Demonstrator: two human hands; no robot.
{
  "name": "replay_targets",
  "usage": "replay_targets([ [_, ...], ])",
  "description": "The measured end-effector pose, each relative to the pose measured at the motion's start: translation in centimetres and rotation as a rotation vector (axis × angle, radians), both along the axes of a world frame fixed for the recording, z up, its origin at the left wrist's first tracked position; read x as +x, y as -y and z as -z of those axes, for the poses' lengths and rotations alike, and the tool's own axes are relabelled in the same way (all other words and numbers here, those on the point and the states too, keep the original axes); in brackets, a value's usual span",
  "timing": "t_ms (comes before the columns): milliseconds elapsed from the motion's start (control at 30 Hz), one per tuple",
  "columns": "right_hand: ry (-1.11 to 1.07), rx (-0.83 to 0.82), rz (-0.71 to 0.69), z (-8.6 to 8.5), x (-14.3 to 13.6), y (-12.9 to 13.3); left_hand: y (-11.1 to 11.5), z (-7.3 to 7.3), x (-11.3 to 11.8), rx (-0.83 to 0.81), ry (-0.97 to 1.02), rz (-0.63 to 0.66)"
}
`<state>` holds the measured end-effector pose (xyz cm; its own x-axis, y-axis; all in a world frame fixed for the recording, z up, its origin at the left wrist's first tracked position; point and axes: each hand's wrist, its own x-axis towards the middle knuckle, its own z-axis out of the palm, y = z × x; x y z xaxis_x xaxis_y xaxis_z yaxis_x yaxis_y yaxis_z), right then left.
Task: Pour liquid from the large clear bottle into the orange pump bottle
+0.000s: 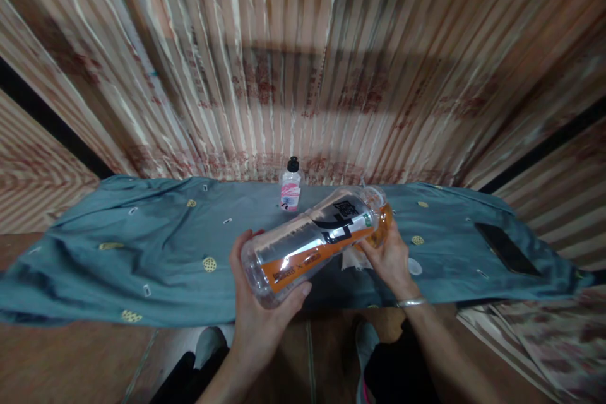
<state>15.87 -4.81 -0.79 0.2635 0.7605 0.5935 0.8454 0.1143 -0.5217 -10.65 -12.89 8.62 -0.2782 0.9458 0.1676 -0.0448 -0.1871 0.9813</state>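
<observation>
A large clear plastic bottle (312,240) with an orange and black label is tilted over the cloth, its base at the lower left and its neck at the upper right. My left hand (265,309) is wrapped round the base end. Near the bottle's neck, my right hand (391,259) is closed round a small orange see-through container (382,227). The neck and this container overlap, and whether they touch is unclear. Behind the large bottle stands a small clear bottle (290,189) with a black cap and a pink label, upright.
A blue-green patterned cloth (175,252) covers the table. On it, a dark phone (506,249) lies at the right, and a round translucent lid (414,266) and a pale crumpled piece (354,259) lie by my right hand. A striped curtain (293,76) hangs behind.
</observation>
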Motion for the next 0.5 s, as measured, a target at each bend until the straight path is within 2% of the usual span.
replay_targets([
  [267, 0.011, 0.034, -0.019, 0.17, -0.01, -0.17, 0.04, -0.02, 0.08, -0.017, 0.016, -0.012],
  [500, -0.003, -0.007, -0.009, -0.01, -0.09, -0.09, 0.01, -0.11, 0.16, -0.024, 0.029, -0.017],
])
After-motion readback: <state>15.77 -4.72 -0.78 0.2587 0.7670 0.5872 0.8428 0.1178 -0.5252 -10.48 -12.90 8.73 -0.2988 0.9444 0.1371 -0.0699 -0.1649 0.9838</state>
